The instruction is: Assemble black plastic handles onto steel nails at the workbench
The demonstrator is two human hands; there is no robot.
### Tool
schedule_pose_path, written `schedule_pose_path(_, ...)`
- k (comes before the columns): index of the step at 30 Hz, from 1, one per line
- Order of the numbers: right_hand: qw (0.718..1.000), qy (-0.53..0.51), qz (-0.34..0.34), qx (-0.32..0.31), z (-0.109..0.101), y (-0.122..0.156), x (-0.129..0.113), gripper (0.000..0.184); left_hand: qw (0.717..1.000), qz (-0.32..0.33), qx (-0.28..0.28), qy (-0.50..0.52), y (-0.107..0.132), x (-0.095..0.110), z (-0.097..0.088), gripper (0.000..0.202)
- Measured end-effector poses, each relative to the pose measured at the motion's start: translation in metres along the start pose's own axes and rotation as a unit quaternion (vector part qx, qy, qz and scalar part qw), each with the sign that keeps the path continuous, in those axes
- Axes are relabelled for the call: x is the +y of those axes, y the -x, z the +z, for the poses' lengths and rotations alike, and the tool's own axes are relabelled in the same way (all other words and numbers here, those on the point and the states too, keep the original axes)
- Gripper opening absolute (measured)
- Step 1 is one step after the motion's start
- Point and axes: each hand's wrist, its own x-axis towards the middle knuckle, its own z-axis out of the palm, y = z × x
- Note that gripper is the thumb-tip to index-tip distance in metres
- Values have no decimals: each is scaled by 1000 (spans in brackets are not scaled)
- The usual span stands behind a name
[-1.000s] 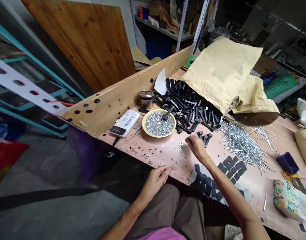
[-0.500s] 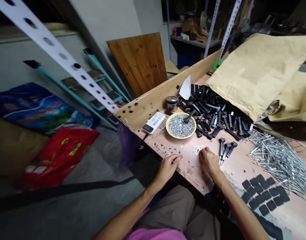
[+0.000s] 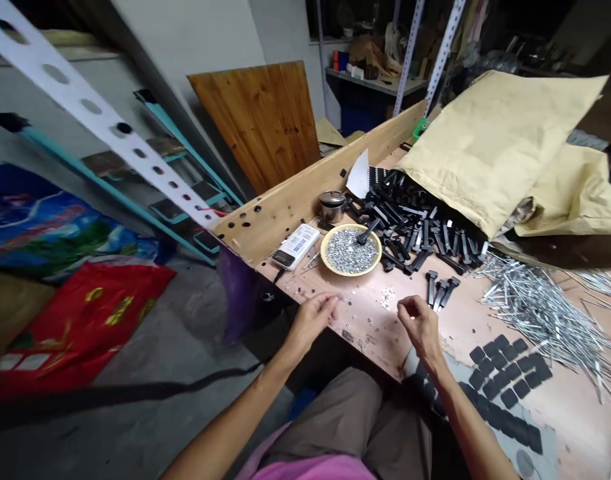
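My left hand (image 3: 310,323) is at the table's front edge, thumb and fingertips pinched together; whatever they hold is too small to make out. My right hand (image 3: 421,325) is raised a little over the tabletop, thumb and forefinger curled together in a pinch, with any content hidden. Between the hands lies a small patch of tiny silvery pieces (image 3: 386,298), with a few more scattered nearby. Behind them stands a yellow bowl (image 3: 326,261) full of small metal pieces, a black tool (image 3: 369,231) resting in it. Several black tool-like parts with metal shafts (image 3: 441,292) lie right of my right hand.
A heap of black parts (image 3: 418,233) spreads behind the bowl, partly under a brown paper sack (image 3: 490,147). To the right are a pile of thin metal rods (image 3: 550,307) and black square pads (image 3: 510,367). A white power bank (image 3: 298,245) and metal pot (image 3: 332,208) stand left.
My right hand has drawn back from the patch of tiny pieces, which now lies spread out and uncovered. Both hands are farther apart. The view has shifted slightly right.
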Motion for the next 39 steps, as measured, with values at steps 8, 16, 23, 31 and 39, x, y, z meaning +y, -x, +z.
schedule_pose_path(8, 974, -208, 86, 33, -22, 33, -34, 14, 965, -76, -242, 73, 50, 20, 73, 65)
schedule_pose_path(16, 959, -243, 107, 102, -49, 62, -32, 18, 961, 15, -276, 13, 57, 24, 102, 52)
schedule_pose_path(23, 985, -96, 1, 146, -61, 80, -20, 2, 962, 15, -271, -4, 62, 17, 117, 54)
schedule_pose_path(31, 977, 55, -182, 93, -85, 88, -11, 11, 942, -23, -334, -20, 63, 21, 119, 55)
schedule_pose_path(39, 990, 9, -131, -53, -113, 92, -13, 27, 896, -59, -436, -59, 67, 32, 117, 50)
